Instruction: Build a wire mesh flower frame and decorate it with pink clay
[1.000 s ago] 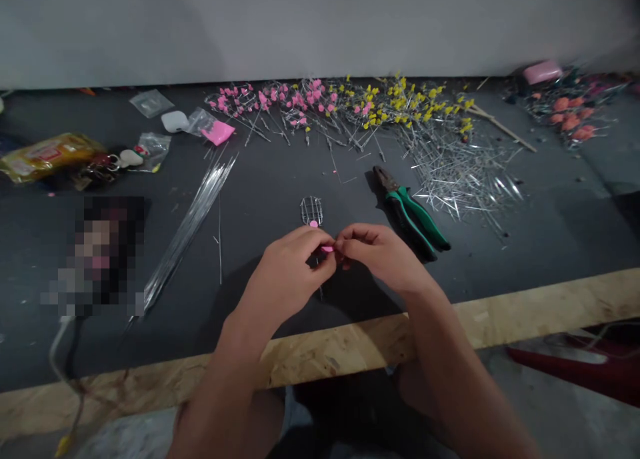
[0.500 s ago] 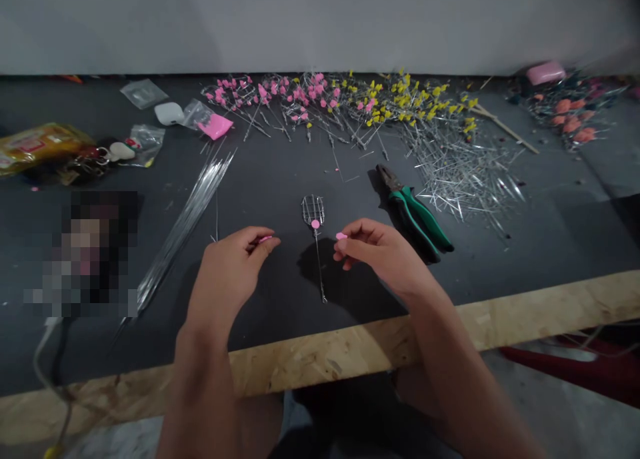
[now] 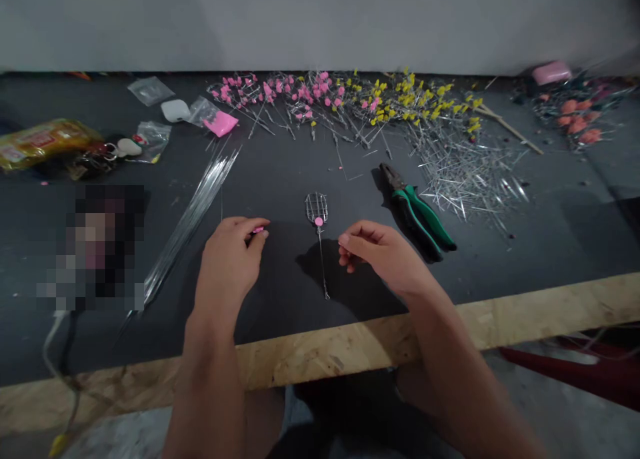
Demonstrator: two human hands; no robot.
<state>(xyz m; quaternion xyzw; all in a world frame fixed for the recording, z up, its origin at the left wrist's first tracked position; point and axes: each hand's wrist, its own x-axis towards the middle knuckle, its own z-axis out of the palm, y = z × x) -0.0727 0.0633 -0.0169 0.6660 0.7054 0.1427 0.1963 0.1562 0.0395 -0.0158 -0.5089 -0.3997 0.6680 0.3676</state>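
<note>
A small wire mesh paddle (image 3: 315, 207) with a pink dot and a thin stem lies on the dark mat (image 3: 280, 179) between my hands. My left hand (image 3: 227, 262) is to its left, thumb and forefinger pinched on a tiny pink piece (image 3: 258, 230). My right hand (image 3: 383, 256) is to the right of the stem, its fingers curled and pinched together. The pink bit it held half a second ago is hidden behind the fingertips. Neither hand touches the paddle.
Green-handled pliers (image 3: 419, 212) lie right of the paddle. A bundle of long wires (image 3: 195, 206) lies to the left and a heap of short wire pieces (image 3: 465, 172) at the right. Pink- and yellow-tipped wire stems (image 3: 345, 102) line the back. The wooden table edge (image 3: 350, 352) runs in front.
My hands, together over the paddle's stem one second ago, have drawn apart, each with a bit of pink. The left hand went left. The paddle now lies uncovered.
</note>
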